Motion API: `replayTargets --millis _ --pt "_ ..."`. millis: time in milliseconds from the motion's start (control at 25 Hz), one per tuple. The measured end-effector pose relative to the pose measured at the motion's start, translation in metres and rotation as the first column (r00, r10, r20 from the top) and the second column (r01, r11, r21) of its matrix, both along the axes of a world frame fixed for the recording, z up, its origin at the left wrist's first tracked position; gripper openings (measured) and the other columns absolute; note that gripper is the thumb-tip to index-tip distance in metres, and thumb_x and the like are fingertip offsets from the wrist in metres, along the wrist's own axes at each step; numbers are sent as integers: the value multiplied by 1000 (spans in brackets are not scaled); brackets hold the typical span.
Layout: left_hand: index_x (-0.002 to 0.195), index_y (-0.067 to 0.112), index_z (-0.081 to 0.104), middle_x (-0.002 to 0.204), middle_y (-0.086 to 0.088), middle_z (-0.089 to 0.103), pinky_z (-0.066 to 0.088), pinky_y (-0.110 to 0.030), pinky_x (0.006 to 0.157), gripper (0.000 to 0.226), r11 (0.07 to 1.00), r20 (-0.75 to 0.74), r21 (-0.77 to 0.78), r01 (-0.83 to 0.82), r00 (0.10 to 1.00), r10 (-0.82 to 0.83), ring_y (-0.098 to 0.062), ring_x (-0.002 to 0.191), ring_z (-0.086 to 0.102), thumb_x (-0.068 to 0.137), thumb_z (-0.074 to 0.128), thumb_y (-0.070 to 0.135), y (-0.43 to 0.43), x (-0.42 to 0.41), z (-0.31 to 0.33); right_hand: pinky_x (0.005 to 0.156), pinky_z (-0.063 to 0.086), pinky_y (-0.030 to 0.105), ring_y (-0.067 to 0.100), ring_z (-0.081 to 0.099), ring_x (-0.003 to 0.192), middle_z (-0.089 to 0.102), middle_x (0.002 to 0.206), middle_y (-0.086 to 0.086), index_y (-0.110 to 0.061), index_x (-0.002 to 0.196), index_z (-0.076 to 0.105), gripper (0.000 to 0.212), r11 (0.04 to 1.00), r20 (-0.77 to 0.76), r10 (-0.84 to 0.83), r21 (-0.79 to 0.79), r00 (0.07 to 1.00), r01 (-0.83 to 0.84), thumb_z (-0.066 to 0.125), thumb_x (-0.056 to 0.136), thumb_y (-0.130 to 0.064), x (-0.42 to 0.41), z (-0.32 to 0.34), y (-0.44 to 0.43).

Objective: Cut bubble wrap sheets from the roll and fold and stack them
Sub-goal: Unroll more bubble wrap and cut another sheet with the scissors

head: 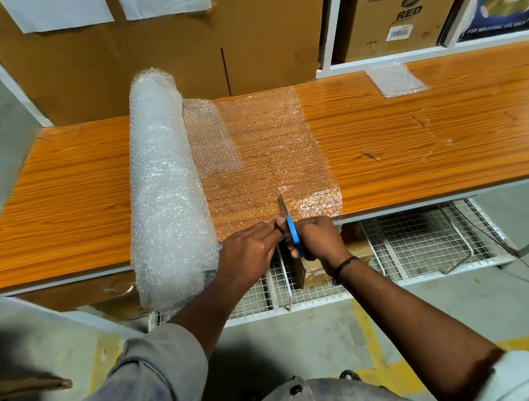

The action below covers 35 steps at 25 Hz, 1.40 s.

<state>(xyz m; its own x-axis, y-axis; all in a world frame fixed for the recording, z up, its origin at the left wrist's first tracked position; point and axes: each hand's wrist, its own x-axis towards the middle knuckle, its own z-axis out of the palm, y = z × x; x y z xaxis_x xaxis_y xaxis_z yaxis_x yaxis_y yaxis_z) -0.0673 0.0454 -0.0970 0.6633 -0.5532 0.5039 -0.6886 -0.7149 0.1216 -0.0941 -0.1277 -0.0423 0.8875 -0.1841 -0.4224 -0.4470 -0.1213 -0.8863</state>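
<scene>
Right grip [318, 240] is curled round the blue-handled steel scissors [289, 222], whose blades point away into the near edge of the clear unrolled bubble wrap sheet [269, 151]. Left grip [250, 251], just beside it, lays stretched fingers on that edge. Left of both grips lies the thick bubble wrap roll [164, 188] on the orange wood-grain desk [420, 141]. Far right and beyond sits a small folded bubble wrap piece [396, 79].

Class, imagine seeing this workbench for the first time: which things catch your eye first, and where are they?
The big bubble wrap roll lies across the left of the orange table, a clear sheet unrolled to its right. At the near edge the right hand grips blue-handled scissors cutting into that sheet, the left hand close beside. A small folded piece lies apart, far right.
</scene>
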Motion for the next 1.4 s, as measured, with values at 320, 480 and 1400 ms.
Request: replayTargets --millis 320,480,1400 --pt "112 18 79 111 -1 78 63 -35 63 37 1000 -6 -21 9 1000 -9 -21 99 76 76 87 10 2 4 -3 46 36 21 21 54 46 65 58 15 1 70 73 34 999 -30 -35 -16 999 34 72 77 -32 17 1 7" --pt "109 17 80 109 -2 78 64 -36 66 42 999 25 -34 37 999 -37 -22 96 77 69 92 9 4 5 -3 60 43 36 25 59 55 68 61 17 6 78 76 41 998 -28 -60 -5 998 60 76 74 -35 27 -3 9" --pt "130 26 71 124 6 73 63 -36 78 42 986 -24 -68 151 988 -153 -15 107 73 90 75 16 17 25 -16 51 47 26 24 60 46 67 59 15 -9 73 76 17 996 -22 -90 13 996 91 73 86 -20 83 2 7"
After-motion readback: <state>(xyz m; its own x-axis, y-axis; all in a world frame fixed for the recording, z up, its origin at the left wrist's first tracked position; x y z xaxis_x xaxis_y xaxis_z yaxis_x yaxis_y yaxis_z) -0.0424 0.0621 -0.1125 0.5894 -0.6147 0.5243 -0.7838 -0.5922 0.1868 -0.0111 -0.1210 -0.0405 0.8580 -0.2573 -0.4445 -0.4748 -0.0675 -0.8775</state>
